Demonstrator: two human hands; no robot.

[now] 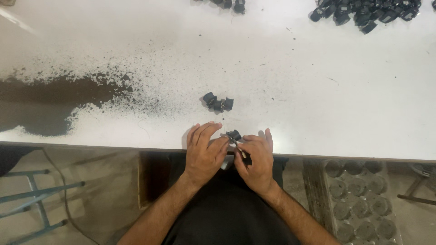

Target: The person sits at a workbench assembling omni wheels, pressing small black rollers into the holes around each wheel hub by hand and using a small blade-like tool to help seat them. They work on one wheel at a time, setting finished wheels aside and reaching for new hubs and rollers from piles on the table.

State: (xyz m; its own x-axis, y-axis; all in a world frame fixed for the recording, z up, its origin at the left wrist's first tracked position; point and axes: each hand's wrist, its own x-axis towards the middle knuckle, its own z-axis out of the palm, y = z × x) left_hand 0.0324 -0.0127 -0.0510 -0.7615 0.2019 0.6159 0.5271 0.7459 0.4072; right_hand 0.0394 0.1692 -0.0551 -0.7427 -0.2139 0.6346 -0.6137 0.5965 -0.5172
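Fingertips of both hands meeting at the near table edge, pinched together on a small black part (234, 134). Left hand (204, 152) curled, index and middle fingers (210, 129) stretched flat onto the tabletop, thumb pressed toward the part. Right hand (257, 159) closed around a thin tool (242, 152) with a pale shaft and dark tip, angled up into the part; exact grip on the part too small to tell. Part sitting just over the table's front edge (318, 154), above the lap in dark clothing.

Just beyond the fingers, three small black cylindrical parts (218, 102) lying in a touching cluster, rounded and matte like moulded rubber or plastic. Plenty of bare room between that cluster and the hands, and wide open surface to the right.

White table (318, 90) smooth and slightly glossy, speckled with fine dark grit. Dark powder patch (50, 100) spread thick at far left, thinning into scattered specks toward the centre. Heap of black parts (365, 11) at the far right corner, well apart; a few more black pieces (231, 4) at the top edge. Below the table at right, a grey tray with round wells (359, 199); at left, a blue metal frame (36, 195).
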